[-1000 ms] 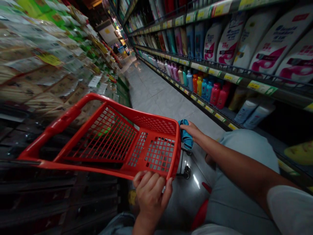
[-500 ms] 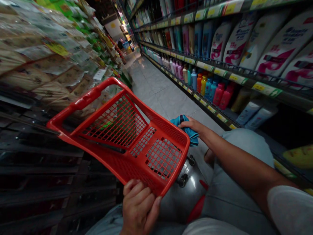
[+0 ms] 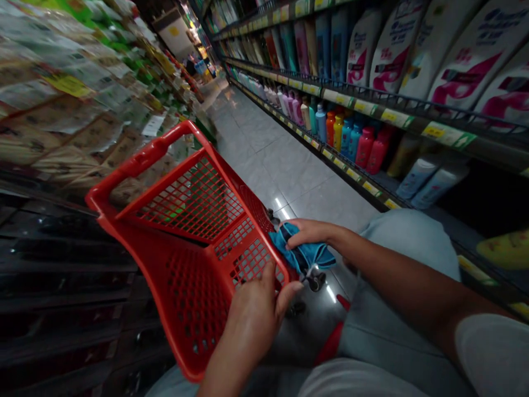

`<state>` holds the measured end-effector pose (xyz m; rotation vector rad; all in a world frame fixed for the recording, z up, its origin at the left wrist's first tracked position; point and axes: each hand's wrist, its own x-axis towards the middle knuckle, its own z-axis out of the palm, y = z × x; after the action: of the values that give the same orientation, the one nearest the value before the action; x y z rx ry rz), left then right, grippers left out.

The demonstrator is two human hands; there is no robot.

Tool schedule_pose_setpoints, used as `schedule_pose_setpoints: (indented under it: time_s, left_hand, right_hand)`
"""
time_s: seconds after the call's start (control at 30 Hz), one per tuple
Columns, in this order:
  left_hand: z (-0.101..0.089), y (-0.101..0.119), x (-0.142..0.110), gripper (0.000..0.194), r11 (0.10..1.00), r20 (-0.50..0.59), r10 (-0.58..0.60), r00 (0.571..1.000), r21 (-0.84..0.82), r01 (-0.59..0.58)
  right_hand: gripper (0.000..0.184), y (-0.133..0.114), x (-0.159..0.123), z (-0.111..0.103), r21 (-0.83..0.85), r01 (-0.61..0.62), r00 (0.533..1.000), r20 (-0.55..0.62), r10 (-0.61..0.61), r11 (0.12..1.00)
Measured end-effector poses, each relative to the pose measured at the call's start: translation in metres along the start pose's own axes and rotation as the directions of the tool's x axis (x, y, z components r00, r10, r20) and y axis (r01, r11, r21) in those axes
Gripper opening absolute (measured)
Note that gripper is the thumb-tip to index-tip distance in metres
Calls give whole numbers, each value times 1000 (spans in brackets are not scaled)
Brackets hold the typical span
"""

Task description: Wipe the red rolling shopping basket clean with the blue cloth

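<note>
Two hands grip low in frame: left hand point(image 3: 252, 314) on the rim of a stiff, light red basket point(image 3: 136, 160), right hand point(image 3: 308, 231) around a soft blue cloth point(image 3: 303, 256).

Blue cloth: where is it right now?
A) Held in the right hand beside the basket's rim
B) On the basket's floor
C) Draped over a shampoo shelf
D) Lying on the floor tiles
A: the right hand closes on the blue cloth right beside the rim of the red plastic shopping basket.
</note>
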<state>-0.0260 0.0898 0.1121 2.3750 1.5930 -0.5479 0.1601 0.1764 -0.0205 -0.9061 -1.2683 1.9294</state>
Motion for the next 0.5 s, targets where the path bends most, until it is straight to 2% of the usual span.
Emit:
schedule_pose_setpoints:
  time_s: [0.07,0.13,0.2,0.27,0.37,0.43,0.5]
  left_hand:
    - [6,2,3,49,997,-49,-66,997,33,68]
    - [15,-4,0,45,994,-129,-91,987,44,97]
    - [23,-14,-5,47,997,-214,-52,975,36,61]
    - [28,-23,-9,51,999,-304,23,952,48,-9]
    - [31,-29,-13,50,989,-410,143,901,88,-117]
    - [32,-30,-14,45,978,-474,204,857,128,-162]
    - [33,-29,-15,39,964,-547,266,794,176,-201]
  right_hand:
    - [14,7,2,8,-211,-117,991,43,129,970]
    - [12,14,3,19,-378,-186,981,-26,191,907]
    - [16,13,2,31,-380,-140,986,-142,92,915]
    - [22,7,-2,45,-287,34,969,-223,-101,957]
    - [32,1,-4,63,-211,323,882,-288,-374,923]
    - [33,6,4,69,-219,354,831,-372,-413,909]
    - [30,13,18,71,-194,225,802,-520,-295,955]
